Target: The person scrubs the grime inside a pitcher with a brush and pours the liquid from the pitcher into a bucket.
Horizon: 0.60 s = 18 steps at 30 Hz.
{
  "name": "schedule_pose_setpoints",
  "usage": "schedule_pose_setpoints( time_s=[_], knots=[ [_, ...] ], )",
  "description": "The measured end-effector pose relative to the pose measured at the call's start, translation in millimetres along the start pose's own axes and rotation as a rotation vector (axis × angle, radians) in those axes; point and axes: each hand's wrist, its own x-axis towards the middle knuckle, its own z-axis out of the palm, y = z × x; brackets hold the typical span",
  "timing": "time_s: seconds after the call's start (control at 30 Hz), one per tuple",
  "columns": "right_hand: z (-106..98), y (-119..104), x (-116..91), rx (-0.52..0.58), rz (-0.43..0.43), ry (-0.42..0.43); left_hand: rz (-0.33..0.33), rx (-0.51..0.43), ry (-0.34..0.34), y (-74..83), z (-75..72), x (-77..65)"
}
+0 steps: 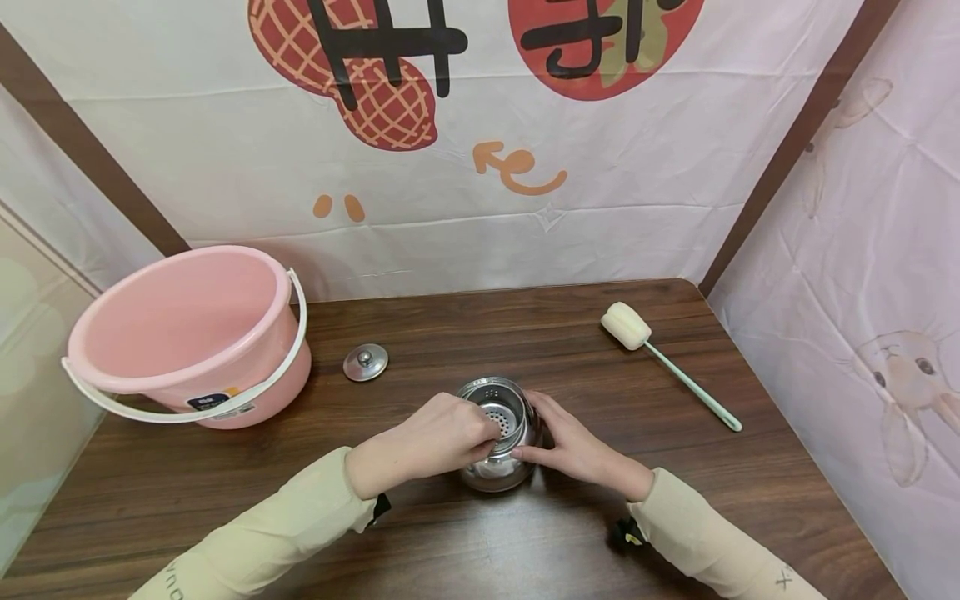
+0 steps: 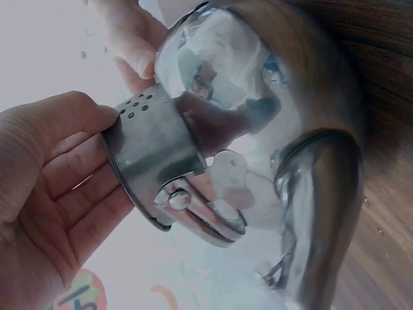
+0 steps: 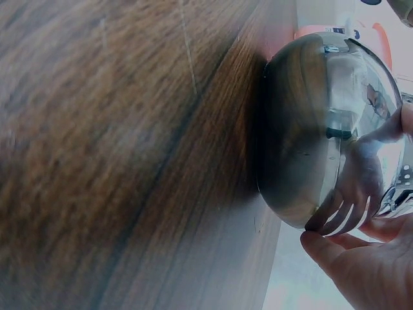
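Lid (image 1: pixel 366 362) lies left of centre; rightward, our left hand (image 1: pixel 433 433) pinches the strainer (image 2: pixel 151 145) at the mouth of the teapot (image 1: pixel 495 477), lower middle of the frame, while our right hand (image 1: pixel 572 437) grips its rounded right side. Smooth metal could twist or tip if the strainer jams.

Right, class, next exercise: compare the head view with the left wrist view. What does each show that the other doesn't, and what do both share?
Only the head view shows the pink bucket, small metal lid and sponge brush. Only the left wrist view shows the spout of the kettle. Both share the kettle, perforated strainer, left hand and right hand.
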Motion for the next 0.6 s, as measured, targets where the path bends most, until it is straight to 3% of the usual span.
schedule_pose_setpoints(
  time_s=[0.6],
  knots=[
    [1, 2, 1, 0.004, -0.037, 0.018, -0.015, -0.002, 0.04, -4.7, -18.0, 3.2]
  ],
)
